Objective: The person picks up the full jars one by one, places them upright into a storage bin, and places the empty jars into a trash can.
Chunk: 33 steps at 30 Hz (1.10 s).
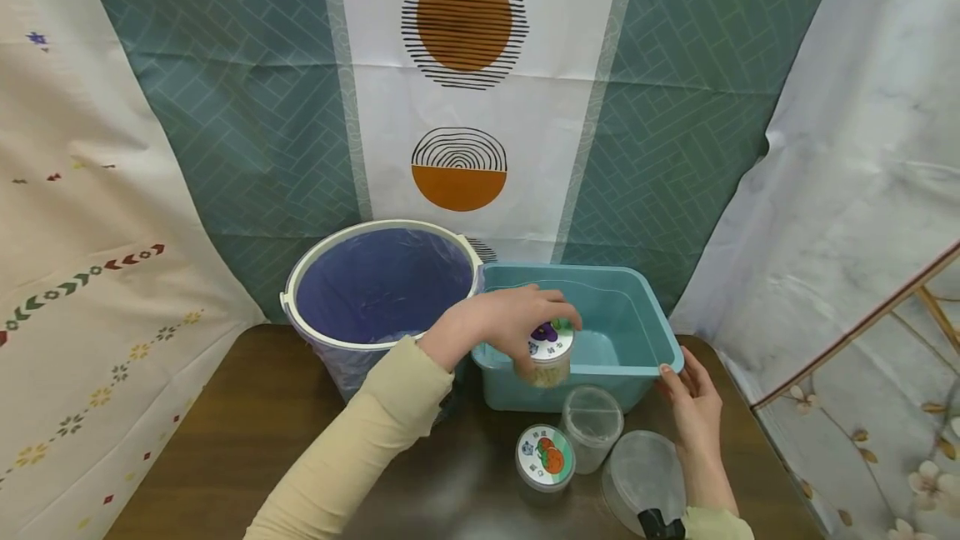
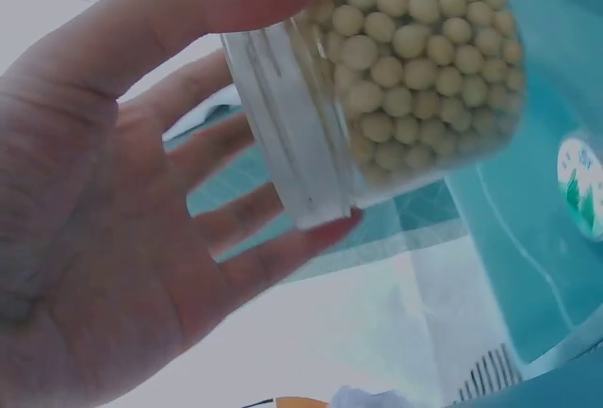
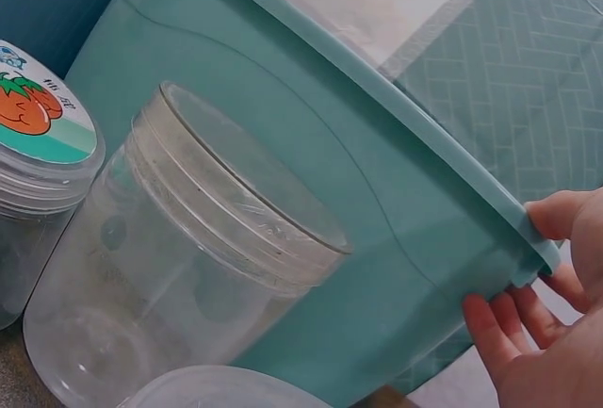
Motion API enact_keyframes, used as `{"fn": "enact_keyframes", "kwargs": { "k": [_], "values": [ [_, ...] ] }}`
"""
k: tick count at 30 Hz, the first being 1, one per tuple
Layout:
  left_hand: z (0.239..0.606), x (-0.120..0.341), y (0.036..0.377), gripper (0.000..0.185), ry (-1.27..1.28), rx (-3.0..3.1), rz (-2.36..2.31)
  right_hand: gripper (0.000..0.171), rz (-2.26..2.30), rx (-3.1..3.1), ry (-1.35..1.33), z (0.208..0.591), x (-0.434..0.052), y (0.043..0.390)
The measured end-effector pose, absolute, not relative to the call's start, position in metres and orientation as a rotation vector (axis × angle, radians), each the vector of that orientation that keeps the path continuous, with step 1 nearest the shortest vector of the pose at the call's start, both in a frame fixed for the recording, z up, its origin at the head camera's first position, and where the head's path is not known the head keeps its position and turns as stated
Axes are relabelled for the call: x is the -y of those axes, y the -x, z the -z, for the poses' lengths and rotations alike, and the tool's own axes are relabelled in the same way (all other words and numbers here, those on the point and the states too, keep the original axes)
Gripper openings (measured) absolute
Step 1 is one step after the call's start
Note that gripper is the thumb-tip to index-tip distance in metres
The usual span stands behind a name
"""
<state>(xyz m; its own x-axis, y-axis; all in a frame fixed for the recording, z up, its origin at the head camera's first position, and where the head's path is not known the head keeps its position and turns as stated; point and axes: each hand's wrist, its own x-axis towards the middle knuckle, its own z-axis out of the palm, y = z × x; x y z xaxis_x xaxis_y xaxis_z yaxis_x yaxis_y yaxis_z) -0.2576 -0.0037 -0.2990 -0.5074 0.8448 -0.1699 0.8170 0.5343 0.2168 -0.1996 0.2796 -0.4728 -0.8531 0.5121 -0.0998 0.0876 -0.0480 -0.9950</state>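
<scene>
My left hand (image 1: 510,325) holds a clear plastic jar (image 2: 424,69) by its lid end, above the front rim of the teal bin (image 1: 622,332). Round pale-yellow beans, like soybeans, fill this jar. Its white lid carries a purple picture, partly covered by my fingers. At the bin's front right corner, my right hand (image 1: 696,411) pinches the rim between thumb and fingers. In the left wrist view, a round lid with green print (image 2: 581,187) shows against the bin.
In front of the bin stand a jar with a tomato-like picture on its lid (image 1: 545,457), a clear jar (image 1: 592,422) and a wider clear container (image 1: 647,473). A lined bucket (image 1: 330,338) with a white rim is left of the bin. Patterned cloths hang around the table.
</scene>
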Motion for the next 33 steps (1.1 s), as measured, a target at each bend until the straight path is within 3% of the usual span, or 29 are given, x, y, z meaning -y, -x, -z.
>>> {"fn": "enact_keyframes", "kwargs": {
  "k": [16, 33],
  "values": [
    [0.285, -0.042, 0.333, 0.077, -1.347, -2.477, -0.220, 0.063, -1.943, 1.946, 0.648, 0.474, -0.278, 0.199],
    [0.341, -0.077, 0.372, 0.072, -1.342, -2.583, -0.297, 0.064, -1.949, 1.963, 0.617, 0.476, -0.280, 0.201]
  ]
}}
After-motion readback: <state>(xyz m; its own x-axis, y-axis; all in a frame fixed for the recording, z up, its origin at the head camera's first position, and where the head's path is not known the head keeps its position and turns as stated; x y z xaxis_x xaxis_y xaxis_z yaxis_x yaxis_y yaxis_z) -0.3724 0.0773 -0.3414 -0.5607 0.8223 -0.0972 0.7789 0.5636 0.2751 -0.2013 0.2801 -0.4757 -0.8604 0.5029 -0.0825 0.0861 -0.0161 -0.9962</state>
